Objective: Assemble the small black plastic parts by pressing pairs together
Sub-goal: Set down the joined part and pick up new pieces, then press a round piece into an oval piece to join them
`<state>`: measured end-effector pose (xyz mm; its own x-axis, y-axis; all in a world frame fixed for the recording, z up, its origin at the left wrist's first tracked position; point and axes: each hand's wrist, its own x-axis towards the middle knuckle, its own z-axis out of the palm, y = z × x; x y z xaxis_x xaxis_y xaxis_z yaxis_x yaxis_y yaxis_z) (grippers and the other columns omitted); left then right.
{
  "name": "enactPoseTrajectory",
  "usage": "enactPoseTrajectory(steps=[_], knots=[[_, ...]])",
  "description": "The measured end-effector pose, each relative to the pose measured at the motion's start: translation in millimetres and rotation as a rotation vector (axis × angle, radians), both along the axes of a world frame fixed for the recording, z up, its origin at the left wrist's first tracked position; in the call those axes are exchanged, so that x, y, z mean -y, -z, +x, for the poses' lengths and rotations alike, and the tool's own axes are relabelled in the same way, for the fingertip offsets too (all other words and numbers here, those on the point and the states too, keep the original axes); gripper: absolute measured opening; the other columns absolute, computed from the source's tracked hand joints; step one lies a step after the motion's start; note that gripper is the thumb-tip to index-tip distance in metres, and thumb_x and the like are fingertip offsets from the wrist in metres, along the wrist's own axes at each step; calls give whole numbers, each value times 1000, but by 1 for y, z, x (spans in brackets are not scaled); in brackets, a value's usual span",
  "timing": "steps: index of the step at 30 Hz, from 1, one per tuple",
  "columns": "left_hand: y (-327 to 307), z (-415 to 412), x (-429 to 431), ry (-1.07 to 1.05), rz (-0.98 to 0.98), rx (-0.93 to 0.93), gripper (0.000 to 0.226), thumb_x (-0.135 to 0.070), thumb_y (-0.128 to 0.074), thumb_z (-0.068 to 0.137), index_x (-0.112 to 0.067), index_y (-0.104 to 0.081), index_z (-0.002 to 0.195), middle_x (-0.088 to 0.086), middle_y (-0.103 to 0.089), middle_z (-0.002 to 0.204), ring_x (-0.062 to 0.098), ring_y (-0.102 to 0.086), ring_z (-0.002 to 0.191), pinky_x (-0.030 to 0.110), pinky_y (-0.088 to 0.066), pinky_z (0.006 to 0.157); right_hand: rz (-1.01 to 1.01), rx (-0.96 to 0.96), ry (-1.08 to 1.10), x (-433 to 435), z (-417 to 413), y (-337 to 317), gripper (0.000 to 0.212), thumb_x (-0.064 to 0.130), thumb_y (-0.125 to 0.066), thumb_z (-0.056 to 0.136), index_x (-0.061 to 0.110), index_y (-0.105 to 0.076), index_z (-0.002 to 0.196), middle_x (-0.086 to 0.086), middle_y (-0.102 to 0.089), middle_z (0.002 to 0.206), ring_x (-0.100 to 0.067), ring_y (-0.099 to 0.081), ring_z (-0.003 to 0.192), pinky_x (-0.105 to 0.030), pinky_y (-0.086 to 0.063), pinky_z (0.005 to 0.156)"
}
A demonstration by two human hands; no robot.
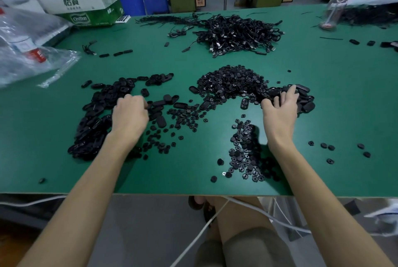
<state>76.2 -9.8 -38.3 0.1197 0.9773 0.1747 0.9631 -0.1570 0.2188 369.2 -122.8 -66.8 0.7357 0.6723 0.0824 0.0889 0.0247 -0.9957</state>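
Small black plastic parts lie in heaps on the green table. A heap of oval shells spreads at the left, a mound of small round pieces sits in the middle, and more oval shells lie at the right. My left hand rests knuckles-up at the edge of the left heap, fingers curled, fingertips at an oval piece; whether it grips that piece is hidden. My right hand reaches into the right-hand shells with fingers spread and slightly bent over them.
A scatter of round pieces lies near the front edge between my arms. A tangle of black cables sits further back. Plastic bags and a cardboard box stand at the far left, a bottle at the far right.
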Motion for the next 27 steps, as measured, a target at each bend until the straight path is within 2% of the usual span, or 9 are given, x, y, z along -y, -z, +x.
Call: enactPoseTrajectory(steps=[6, 9, 11, 14, 16, 18, 22, 25, 27], knots=[[5, -36, -2, -150, -8, -171, 22, -8, -62, 101, 4, -62, 120, 30, -53, 129, 48, -45, 123, 57, -37, 104, -2, 48, -26, 0, 0, 1, 88, 6, -51, 99, 23, 5, 164, -7, 17, 171, -20, -29, 153, -4, -32, 93], [7, -43, -5, -127, -20, -140, 20, -5, -62, 102, 6, -64, 118, 30, -56, 125, 49, -47, 119, 56, -43, 98, -20, 105, -34, 0, 0, 3, 86, 6, -51, 100, 25, 3, 165, -5, 20, 171, -23, -31, 153, 1, -33, 86], [9, -43, -8, -114, 8, -99, 14, -3, -63, 101, 6, -65, 111, 29, -57, 118, 47, -50, 112, 55, -47, 93, -48, 183, -31, 1, -2, 3, 86, 8, -53, 100, 27, 0, 165, -3, 21, 170, -25, -33, 152, -8, -35, 99], [12, -39, -9, -130, 50, -94, 18, -12, -66, 101, 4, -67, 108, 26, -61, 116, 46, -54, 110, 56, -44, 99, -35, 294, -34, 4, -3, 2, 82, 7, -53, 99, 24, -8, 165, 1, 13, 172, -19, -20, 157, -38, -29, 125], [14, -37, -8, -154, 88, -105, 20, -17, -66, 101, 0, -69, 111, 22, -62, 117, 45, -53, 114, 56, -36, 103, -28, 353, -51, 4, -6, 1, 72, 7, -53, 100, 18, -22, 164, 1, -10, 172, -13, -18, 157, -43, -25, 127], [14, -35, -6, -160, 141, -76, 23, -19, -65, 102, -2, -68, 116, 21, -61, 120, 43, -52, 116, 55, -32, 106, -44, 450, -89, 4, -9, 1, 57, 11, -57, 101, 16, -43, 155, 2, -34, 165, -11, -30, 151, -42, -28, 126], [8, -15, 4, -24, 209, 184, 26, -17, -64, 101, -3, -58, 122, 15, -64, 117, 30, -60, 104, 43, -48, 96, -64, 692, -270, 4, -15, 2, 37, 18, -64, 100, 19, -64, 137, 6, -57, 146, -11, -44, 140, -29, -28, 121], [2, 15, 17, 137, 9, 561, 25, -15, -60, 102, -9, -54, 125, 5, -64, 111, 16, -67, 90, 28, -55, 83, -110, 804, -431, 2, -17, 5, 36, 27, -65, 100, 21, -65, 135, 6, -61, 140, -12, -44, 137, -35, -31, 119], [3, 36, 23, 264, -106, 659, 22, -12, -58, 103, -14, -56, 124, 2, -66, 105, 9, -70, 79, 24, -58, 72, -140, 852, -515, 1, -18, 7, 40, 31, -65, 100, 23, -63, 139, 7, -60, 140, -13, -39, 137, -30, -29, 117]])
